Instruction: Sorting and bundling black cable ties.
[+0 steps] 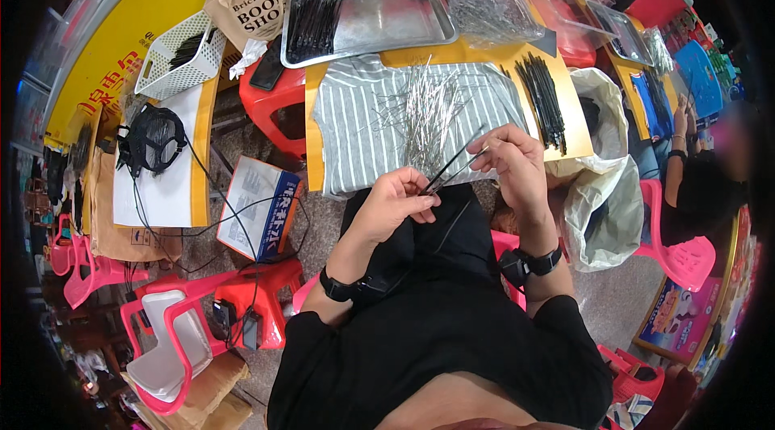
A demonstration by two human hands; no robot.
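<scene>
My left hand [395, 204] is closed in a pinch on a thin black rod [449, 161], which slants up toward my other hand. Close by, my right hand [515, 165] pinches a thin silver wire [466, 166], whose lower end reaches the left fingertips. Whether the wire sits inside the rod or only beside it is too small to tell. Just beyond both hands, a loose heap of thin silver wires [428, 111] lies on a grey striped cloth [347, 123]. To the right of the cloth is a row of black rods [542, 103].
A metal tray [395, 18] with black rods stands at the back, next to a clear bag of small pieces [492, 8]. At left are a white basket [182, 58] and a red stool [274, 99]. A pale sack [601, 204] stands at right; beyond it sits another person [710, 180].
</scene>
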